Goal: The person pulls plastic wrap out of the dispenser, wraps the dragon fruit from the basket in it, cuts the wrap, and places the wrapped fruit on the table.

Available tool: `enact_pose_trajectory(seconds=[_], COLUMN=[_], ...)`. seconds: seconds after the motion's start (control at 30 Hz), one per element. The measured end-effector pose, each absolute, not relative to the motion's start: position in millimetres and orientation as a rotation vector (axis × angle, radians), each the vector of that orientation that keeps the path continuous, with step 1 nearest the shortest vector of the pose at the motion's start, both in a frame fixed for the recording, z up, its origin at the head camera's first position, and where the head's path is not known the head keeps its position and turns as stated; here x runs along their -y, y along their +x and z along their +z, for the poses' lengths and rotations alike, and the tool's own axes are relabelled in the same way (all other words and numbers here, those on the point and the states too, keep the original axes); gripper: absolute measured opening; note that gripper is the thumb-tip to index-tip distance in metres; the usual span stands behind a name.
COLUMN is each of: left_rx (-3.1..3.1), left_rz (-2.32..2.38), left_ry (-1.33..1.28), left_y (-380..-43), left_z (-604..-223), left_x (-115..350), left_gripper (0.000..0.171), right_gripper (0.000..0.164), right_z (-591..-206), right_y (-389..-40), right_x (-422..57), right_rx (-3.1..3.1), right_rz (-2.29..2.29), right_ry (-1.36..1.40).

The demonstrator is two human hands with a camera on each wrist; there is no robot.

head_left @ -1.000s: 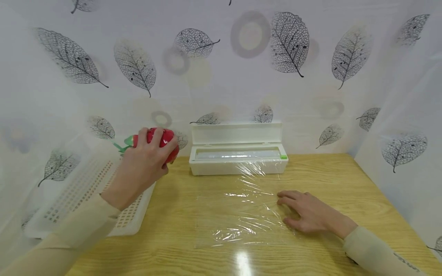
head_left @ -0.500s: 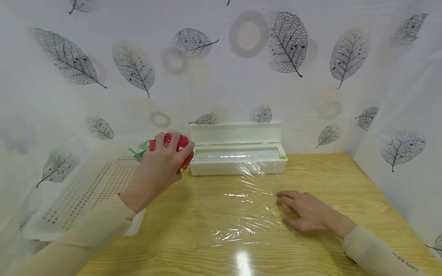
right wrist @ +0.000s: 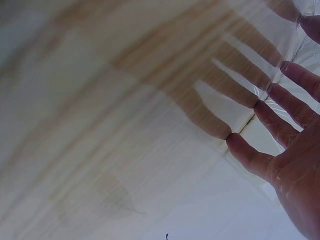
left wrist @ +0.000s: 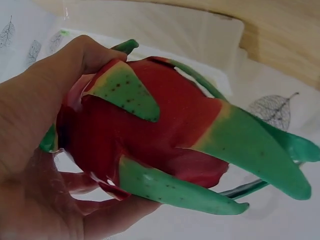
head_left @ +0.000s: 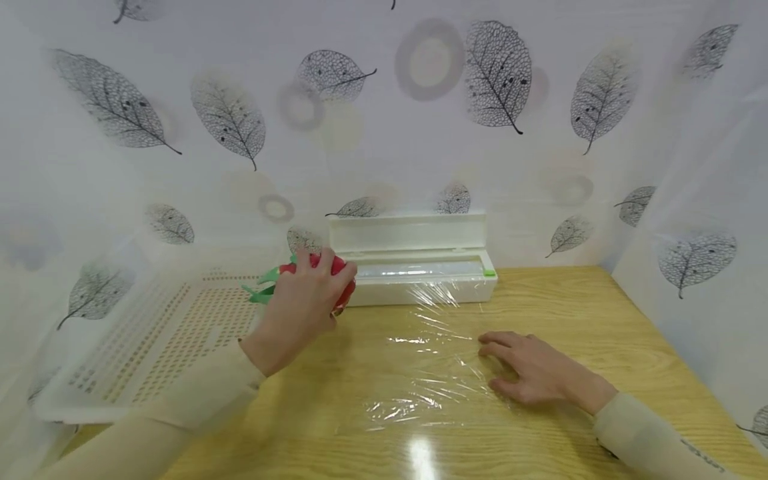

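My left hand [head_left: 298, 303] grips a red dragon fruit [left wrist: 182, 130] with long green scales, held in the air left of the white cling film dispenser [head_left: 381, 295]. The left wrist view shows thumb and fingers wrapped around the fruit's sides. A sheet of cling film [head_left: 414, 383] runs from the dispenser over the table towards me, glossy and creased. At its right edge, my right hand [head_left: 534, 370] rests with fingers spread, fingertips touching the film and tabletop. In the right wrist view those fingertips [right wrist: 235, 141] meet their own reflections. The dispenser's lid [head_left: 408, 233] stands raised.
A white perforated basket [head_left: 90, 415] sits at the left of the wooden table [head_left: 570, 307], partly behind my left sleeve. A leaf-printed sheet [head_left: 384, 133] encloses the back and sides. A green slider [head_left: 489, 273] sits at the dispenser's right end.
My left hand has carried the dragon fruit rightward and slightly lower, from above the basket to beside the dispenser's left end. The right hand has stayed at the film's edge.
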State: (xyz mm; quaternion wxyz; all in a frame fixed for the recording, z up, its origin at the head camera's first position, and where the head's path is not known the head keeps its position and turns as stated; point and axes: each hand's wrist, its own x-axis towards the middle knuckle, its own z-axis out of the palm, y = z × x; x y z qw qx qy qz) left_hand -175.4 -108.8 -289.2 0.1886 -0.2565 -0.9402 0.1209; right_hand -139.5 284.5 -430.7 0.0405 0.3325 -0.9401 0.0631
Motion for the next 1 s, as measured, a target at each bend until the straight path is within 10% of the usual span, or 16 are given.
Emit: enact_pose_trajectory(seconds=[1.0], left_rx=[2.944], left_rz=[0.501], left_ry=[-0.880], left_y=[-181.9], left_z=[-310.6], left_x=[15.4], left_gripper=[0.050], right_gripper=[0.049], right_z=[-429.1], right_y=[-138.7], right_x=[-284.0], right_rx=[2.874], right_rz=[0.220], right_ry=[1.030])
